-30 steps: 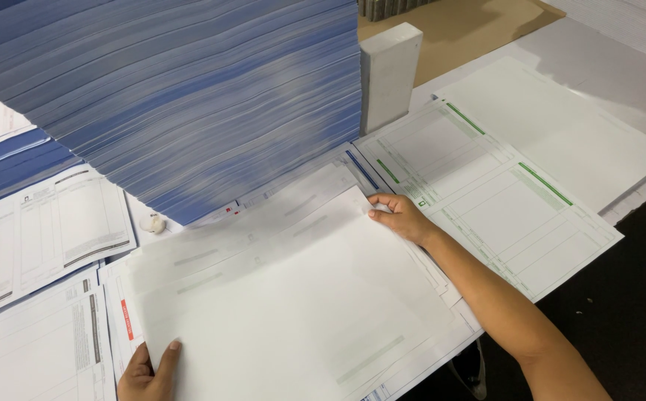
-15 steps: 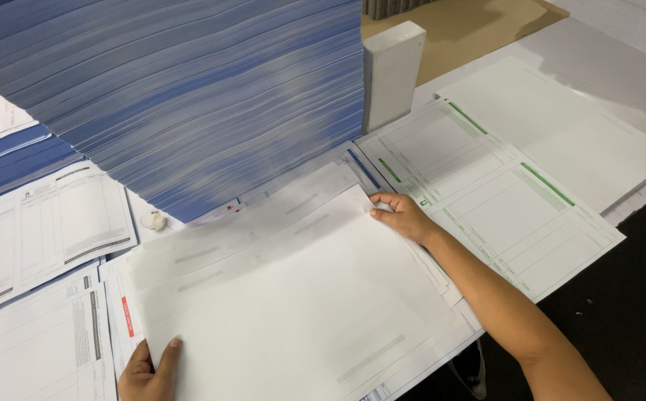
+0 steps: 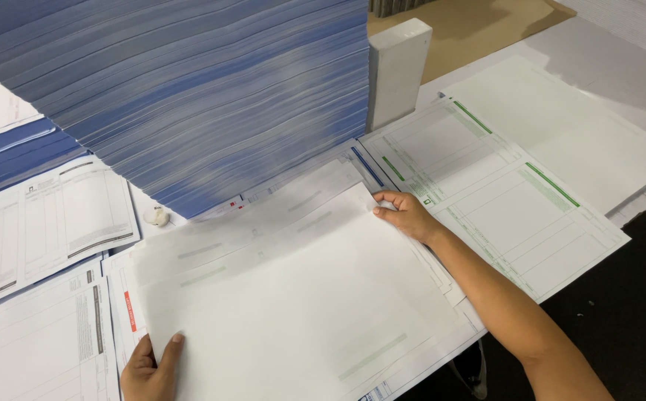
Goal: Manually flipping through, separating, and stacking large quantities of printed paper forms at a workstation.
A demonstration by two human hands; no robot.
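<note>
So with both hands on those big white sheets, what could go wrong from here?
The left hand pinches only the lower left edge of the top sheet and the right hand only its far corner, so it might sag or crease if lifted. The sheets below are fanned out unevenly, so a second one may come along. The tall blue-edged stack leans over the work and might slide if bumped.

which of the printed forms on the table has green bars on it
The form sheet lying just right of the right hand, below the white block. It carries green bars; the forms at the left have only grey and dark print.
</note>
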